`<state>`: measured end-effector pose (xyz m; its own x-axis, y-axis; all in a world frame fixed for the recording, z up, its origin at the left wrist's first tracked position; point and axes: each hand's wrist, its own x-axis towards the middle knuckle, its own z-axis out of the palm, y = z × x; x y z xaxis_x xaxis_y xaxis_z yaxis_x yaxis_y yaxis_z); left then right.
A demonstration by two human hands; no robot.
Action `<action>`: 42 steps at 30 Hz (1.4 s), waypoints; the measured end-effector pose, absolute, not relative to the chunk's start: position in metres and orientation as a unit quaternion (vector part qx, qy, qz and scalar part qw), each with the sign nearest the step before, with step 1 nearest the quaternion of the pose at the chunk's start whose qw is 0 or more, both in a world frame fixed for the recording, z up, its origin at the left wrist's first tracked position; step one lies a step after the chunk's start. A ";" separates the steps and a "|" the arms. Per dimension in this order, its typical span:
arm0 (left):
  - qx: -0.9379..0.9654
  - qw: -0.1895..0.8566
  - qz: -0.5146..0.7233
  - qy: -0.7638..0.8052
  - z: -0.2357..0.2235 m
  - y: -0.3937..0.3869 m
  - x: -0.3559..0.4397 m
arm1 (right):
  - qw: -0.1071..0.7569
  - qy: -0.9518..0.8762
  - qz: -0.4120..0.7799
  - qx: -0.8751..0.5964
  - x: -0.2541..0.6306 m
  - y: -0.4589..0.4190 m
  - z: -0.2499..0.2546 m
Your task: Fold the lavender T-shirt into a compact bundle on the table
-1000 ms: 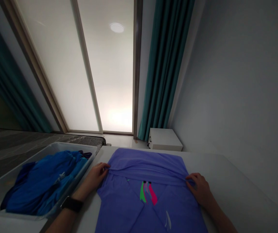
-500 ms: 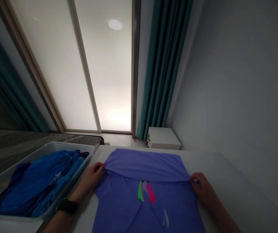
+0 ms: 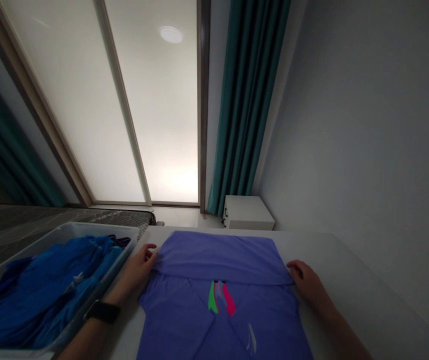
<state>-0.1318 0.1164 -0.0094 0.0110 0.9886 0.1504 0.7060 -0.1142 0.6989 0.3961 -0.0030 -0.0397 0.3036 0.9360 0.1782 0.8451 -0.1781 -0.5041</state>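
Head view: the shirt [image 3: 224, 297] lies on the table [image 3: 323, 252], its far end folded over. The left hand [image 3: 139, 266] and right hand [image 3: 308, 284] curl loosely at its 2 sides; whether either pinches it, I cannot tell. Even, outward smoothing should keep it flat.

The carrying surface is a white table [image 3: 368, 310] with a smooth, plain top. A purple shirt [image 3: 184, 305] lies flat directly on it, its far part turned over towards the near side, the turned edge running across the width. The shirt's far end lies near the table's far edge. White tabletop shows on both sides. Whether the clear bin [image 3: 87, 229] at left touches this surface cannot be determined.
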 end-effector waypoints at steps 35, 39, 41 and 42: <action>0.667 0.152 0.182 0.706 0.003 0.199 -0.087 | 0.074 -0.570 -0.005 -0.818 0.389 0.094 -0.038; 0.635 0.141 0.211 0.730 0.005 0.199 -0.087 | 0.068 -0.562 -0.013 -0.824 0.391 0.095 -0.043; 0.618 0.132 0.220 0.743 0.005 0.199 -0.088 | 0.071 -0.559 -0.010 -0.826 0.395 0.096 -0.045; 0.611 0.128 0.223 0.749 0.005 0.199 -0.088 | 0.074 -0.557 -0.007 -0.827 0.397 0.097 -0.046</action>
